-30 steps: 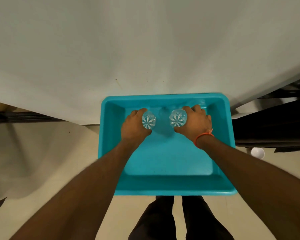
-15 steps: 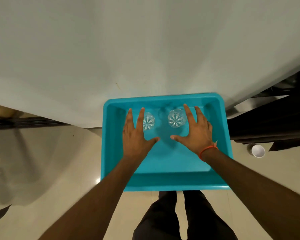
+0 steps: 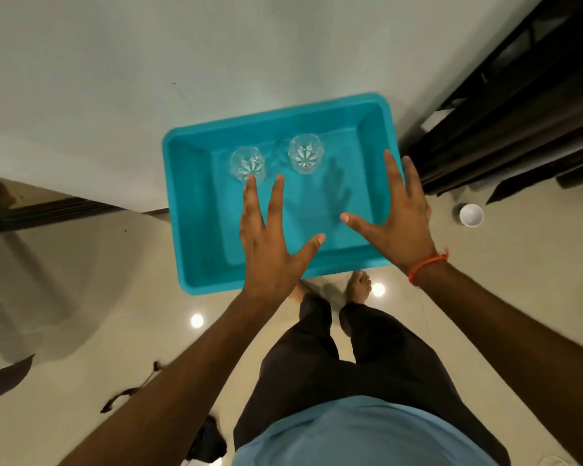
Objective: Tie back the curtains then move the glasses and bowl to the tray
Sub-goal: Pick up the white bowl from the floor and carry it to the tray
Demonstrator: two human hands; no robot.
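Glasses (image 3: 273, 159) stand in the turquoise tray (image 3: 381, 109); our left hand (image 3: 270, 250) and right hand (image 3: 404, 227) hover spread and empty, grip wide, so we judge the white bowl (image 3: 471, 215) on the floor comes next.

The tray (image 3: 196, 210) floor nearest me lies bare below my flat, spread left hand (image 3: 270, 243) and right hand (image 3: 404, 223). Two glasses (image 3: 248, 163) stand upright along the tray's far wall, a gap between them. A dark frame (image 3: 505, 105) bounds the tray's right side.
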